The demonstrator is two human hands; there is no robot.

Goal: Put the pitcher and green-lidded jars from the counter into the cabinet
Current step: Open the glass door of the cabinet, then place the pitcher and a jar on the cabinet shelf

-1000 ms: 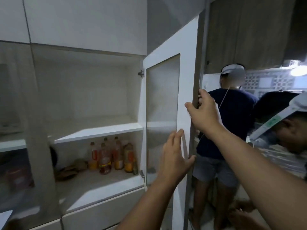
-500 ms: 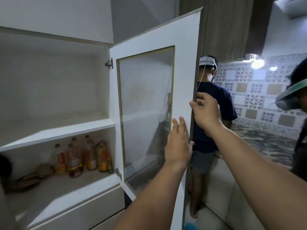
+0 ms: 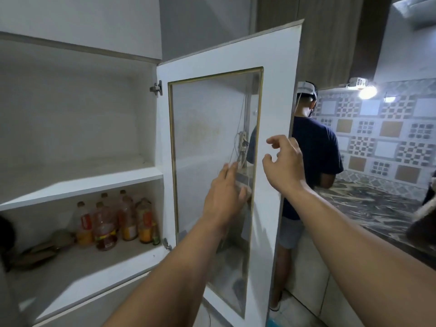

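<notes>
White laminate frames the cabinet (image 3: 77, 107), whose door (image 3: 276, 74) stands swung wide, its glass panel (image 3: 207, 128) edged in a thin gold strip. The left hand (image 3: 224, 199) sits at about 6 o'clock from the picture's middle, fingers stretched flat against the glass, holding nothing. The right hand (image 3: 284, 162) hovers at 3 o'clock from the left one, just in front of the door's free edge, fingers loosely curled and spread, released and empty; whether a fingertip touches the frame cannot be told.

Inside, 2 shelves show. The upper shelf (image 3: 80, 182) is bare. On the lower shelf (image 3: 94, 267), a cluster of about 6 bottles (image 3: 118, 223) with orange and red labels stands at the back, near the hinge side, with a low brownish heap (image 3: 44, 249) at their 9 o'clock that is too dim to name.

The pitcher and the green-lidded jars do not show anywhere in the view.

Past the door, at 3 o'clock, a person in a dark blue shirt (image 3: 316, 161) faces a dark marbled counter (image 3: 377, 208) below a patterned tile wall (image 3: 389, 138) and a lit lamp (image 3: 366, 92).
</notes>
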